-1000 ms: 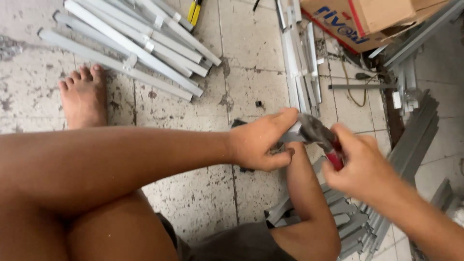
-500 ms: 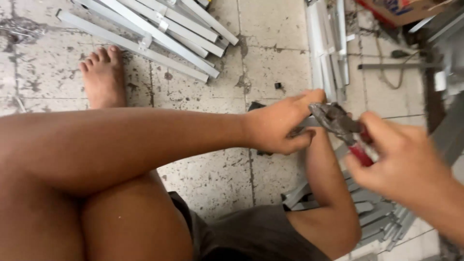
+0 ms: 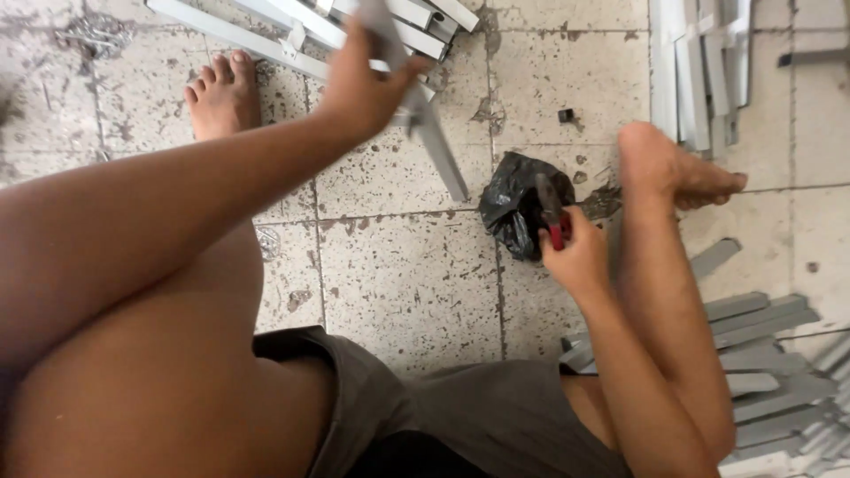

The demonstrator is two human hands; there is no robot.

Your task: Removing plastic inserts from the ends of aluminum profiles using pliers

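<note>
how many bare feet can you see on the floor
2. One foot lies flat on the tiles at upper left, beside the pile of grey metal strips. The other foot is at right, near the black bag.

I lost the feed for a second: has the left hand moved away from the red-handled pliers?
Yes. The left hand has swung up and left, carrying a grey metal strip towards the strip pile; the red-handled pliers remain in the right hand.

Floor tiles (image 3: 398, 283): pale beige, speckled with dark spots, dark grout lines. Bag (image 3: 513, 204): glossy black. Pliers (image 3: 553, 212): dark metal head, red handles. Strip (image 3: 425, 115): light grey, as is the pile (image 3: 761, 354) of cut pieces. Shorts (image 3: 443, 416): dull grey-brown.
</note>
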